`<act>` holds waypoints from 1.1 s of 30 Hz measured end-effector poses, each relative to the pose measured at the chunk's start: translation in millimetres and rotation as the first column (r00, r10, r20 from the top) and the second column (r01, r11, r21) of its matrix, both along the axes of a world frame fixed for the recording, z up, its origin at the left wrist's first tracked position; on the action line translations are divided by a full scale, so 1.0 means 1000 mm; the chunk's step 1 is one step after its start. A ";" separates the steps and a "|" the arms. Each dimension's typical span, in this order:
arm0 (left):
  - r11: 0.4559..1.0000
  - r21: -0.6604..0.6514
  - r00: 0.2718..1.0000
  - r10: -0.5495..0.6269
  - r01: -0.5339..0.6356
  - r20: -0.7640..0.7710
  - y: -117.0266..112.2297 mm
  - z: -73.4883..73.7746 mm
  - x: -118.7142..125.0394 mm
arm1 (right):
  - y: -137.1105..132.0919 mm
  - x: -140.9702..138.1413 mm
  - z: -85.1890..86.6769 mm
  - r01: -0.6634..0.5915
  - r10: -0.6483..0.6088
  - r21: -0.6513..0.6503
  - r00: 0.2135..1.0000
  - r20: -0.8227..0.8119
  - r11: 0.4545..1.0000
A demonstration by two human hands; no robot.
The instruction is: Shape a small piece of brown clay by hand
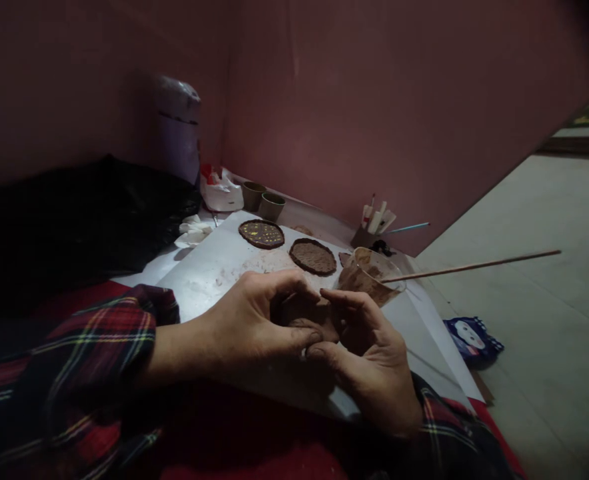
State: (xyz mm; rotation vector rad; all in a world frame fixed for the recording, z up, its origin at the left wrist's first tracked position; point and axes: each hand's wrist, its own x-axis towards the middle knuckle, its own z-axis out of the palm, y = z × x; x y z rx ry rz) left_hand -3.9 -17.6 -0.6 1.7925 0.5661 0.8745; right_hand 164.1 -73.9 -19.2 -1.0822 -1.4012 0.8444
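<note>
**Clay lump pinched between both hands: shaping step**

The clay lump point(308, 315) sits between the two hands, just above the near edge of the white paper sheet point(209, 273). The left hand point(254, 327) closes on it from the left, thumb below and fingers curled over the top. The right hand point(369, 353) closes on it from the right, and its thumb meets the left thumb under the lump. Most of the lump is hidden, so its exact form cannot be told.

Judged step: forming by hand, with the lump not yet flattened. A further press would call for even pressure from both thumbs and support under the lump.

Just beyond the hands a clear plastic cup point(370, 275) holds brown slip, and a long stick point(469, 267) leans out of it to the right. Further along the sheet lie two flat clay discs, a plain disc point(313, 257) and a dotted disc point(261, 234). Two small cups point(262, 200) stand near the wall. A tool holder point(374, 225) stands to their right.
</note>
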 end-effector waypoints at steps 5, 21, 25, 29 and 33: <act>0.997 0.077 1.000 0.005 -0.003 -0.027 0.003 -0.003 -0.001 | -0.002 0.000 -0.001 0.015 -0.017 0.064 0.999 0.039 0.998; 0.825 -0.516 0.964 -0.126 0.232 0.233 0.002 0.001 0.001 | -0.003 0.004 0.002 -0.062 0.054 -0.050 0.989 -0.137 0.997; 0.716 -0.613 0.936 -0.174 0.334 0.306 0.002 0.005 -0.001 | -0.006 0.003 0.002 -0.081 0.074 -0.029 0.977 -0.203 0.996; 0.723 -0.625 0.940 -0.099 0.294 0.328 0.003 0.005 0.000 | -0.010 -0.001 -0.003 0.055 -0.046 0.196 0.998 -0.050 0.979; 0.743 -0.620 0.943 -0.047 0.252 0.328 0.003 0.003 0.002 | -0.010 -0.002 -0.010 0.090 -0.127 0.315 0.987 0.098 0.945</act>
